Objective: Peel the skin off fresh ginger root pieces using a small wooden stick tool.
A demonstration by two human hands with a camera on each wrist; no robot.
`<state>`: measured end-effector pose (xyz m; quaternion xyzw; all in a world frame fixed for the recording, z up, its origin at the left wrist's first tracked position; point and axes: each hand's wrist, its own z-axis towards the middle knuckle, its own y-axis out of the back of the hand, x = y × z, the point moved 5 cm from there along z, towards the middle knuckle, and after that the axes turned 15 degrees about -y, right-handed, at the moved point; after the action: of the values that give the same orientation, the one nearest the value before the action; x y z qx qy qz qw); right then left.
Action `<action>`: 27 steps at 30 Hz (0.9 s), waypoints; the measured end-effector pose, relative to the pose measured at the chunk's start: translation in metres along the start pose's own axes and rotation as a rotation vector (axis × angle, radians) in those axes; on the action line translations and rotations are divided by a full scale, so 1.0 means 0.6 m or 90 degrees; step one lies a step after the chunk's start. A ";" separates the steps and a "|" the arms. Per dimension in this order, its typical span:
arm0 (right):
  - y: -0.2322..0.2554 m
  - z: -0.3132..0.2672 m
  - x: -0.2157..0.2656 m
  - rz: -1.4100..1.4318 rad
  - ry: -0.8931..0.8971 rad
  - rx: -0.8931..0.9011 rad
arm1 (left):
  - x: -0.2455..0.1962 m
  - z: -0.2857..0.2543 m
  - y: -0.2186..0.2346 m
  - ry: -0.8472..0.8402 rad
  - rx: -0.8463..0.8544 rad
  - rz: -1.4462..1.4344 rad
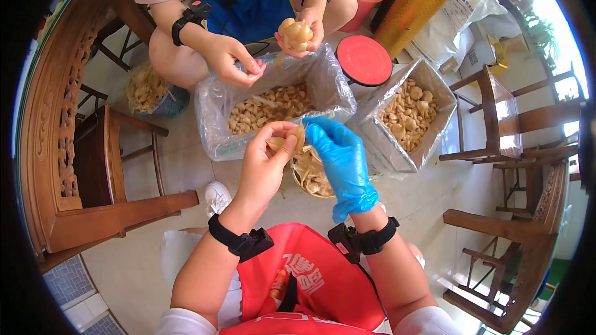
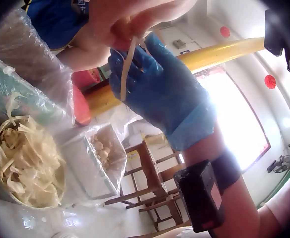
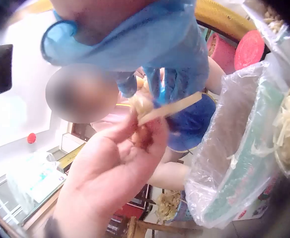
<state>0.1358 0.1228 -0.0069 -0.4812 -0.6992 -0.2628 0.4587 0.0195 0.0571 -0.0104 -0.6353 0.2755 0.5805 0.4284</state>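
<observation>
In the head view my bare left hand point(image 1: 264, 164) pinches a garlic bulb point(image 1: 297, 136) in loose papery skin between thumb and fingers. My right hand point(image 1: 340, 161), in a blue plastic glove, meets it from the right, its fingertips pinching the garlic's skin. A long pale strip of skin point(image 3: 174, 107) sticks out between the two hands in the right wrist view. The left wrist view shows the gloved fingers point(image 2: 130, 64) bent close against the bare ones. Directly below stands a round basket of peeled skins point(image 1: 313, 177), partly hidden by my hands.
Ahead is a plastic-lined box point(image 1: 211, 133) holding cloves; another lined box point(image 1: 388, 149) with garlic stands right of it. A person opposite holds garlic bulbs point(image 1: 296, 34) over the first box. A red lid point(image 1: 364, 59), a blue skin bin point(image 1: 171, 102) and wooden chairs point(image 1: 496, 115) surround them.
</observation>
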 end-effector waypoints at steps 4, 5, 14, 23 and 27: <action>-0.006 0.000 -0.017 -0.040 -0.015 -0.010 | 0.010 0.000 -0.005 -0.022 0.032 -0.029; -0.006 0.001 -0.019 -0.040 -0.016 -0.010 | 0.015 -0.001 -0.003 -0.036 0.037 -0.017; -0.007 -0.001 -0.037 -0.026 0.036 -0.138 | 0.018 -0.011 -0.012 -0.110 0.029 0.030; 0.004 0.005 -0.017 0.094 -0.081 -0.079 | 0.005 -0.008 -0.012 -0.100 -0.024 -0.053; 0.006 0.007 -0.024 0.168 -0.048 -0.077 | 0.008 -0.010 -0.016 -0.016 -0.038 -0.143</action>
<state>0.1391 0.1212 -0.0217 -0.6049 -0.6297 -0.2236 0.4332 0.0316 0.0577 -0.0134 -0.6673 0.1803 0.5446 0.4750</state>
